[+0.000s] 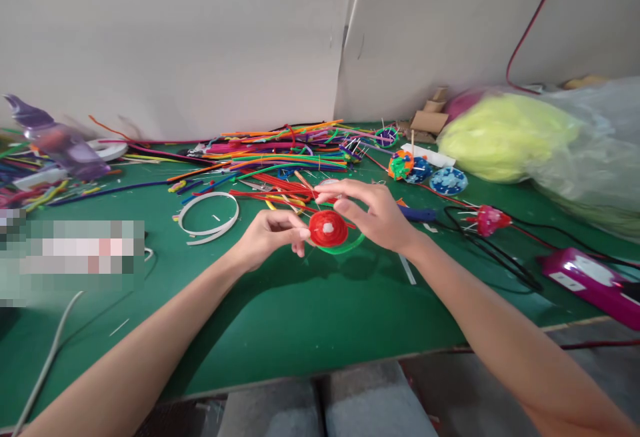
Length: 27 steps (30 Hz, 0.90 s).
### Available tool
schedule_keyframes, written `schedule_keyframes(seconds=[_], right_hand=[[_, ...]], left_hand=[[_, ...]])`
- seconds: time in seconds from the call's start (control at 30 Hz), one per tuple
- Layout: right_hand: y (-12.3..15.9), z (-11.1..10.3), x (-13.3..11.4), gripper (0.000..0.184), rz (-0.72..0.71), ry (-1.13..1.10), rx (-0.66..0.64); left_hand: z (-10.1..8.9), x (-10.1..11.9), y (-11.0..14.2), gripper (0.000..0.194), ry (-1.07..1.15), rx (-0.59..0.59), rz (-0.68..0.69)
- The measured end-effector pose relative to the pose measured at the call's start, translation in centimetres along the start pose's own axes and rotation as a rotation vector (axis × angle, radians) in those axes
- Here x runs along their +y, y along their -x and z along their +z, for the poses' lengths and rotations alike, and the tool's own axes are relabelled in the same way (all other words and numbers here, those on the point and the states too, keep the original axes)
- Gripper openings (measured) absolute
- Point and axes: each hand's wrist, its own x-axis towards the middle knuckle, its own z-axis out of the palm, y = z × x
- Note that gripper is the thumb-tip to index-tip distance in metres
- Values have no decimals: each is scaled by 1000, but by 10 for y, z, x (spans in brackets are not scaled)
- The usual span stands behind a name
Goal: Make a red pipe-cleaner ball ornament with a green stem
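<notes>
My left hand [275,234] pinches the left edge of a round red coiled pipe-cleaner disc [316,232] with a small white centre, held above the table. My right hand [377,214] is just above and to the right of the disc, its fingers stretched out over the top edge and the thumb apart from them. Whether its fingertips touch the disc is hard to tell. Below the disc shows a green curved band [350,245]. Loose red pipe cleaners [280,187] lie behind the hands.
The green table [310,324] bears a pile of coloured pipe cleaners [280,150] at the back. A white strip coil [236,214] lies left. Decorated balls [449,180], a pink spotted cap [490,220], black cable and a magenta power strip [580,274] are right. Plastic bags [510,134] stand behind.
</notes>
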Motion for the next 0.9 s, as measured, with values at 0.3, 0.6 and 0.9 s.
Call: schedule_keyframes(seconds=[0.3,0.6,0.9], right_hand=[[-3,0,1,35,100,-39,-15],[-8,-11,-11,31,223,-100,-87],[23,-21,-19,24,373,-6,-409]], left_hand=[[0,3,3,23,16,-109,-130],[-6,3,2,27,116,-61,-114],[-10,-1,0,28,204,23,-98]])
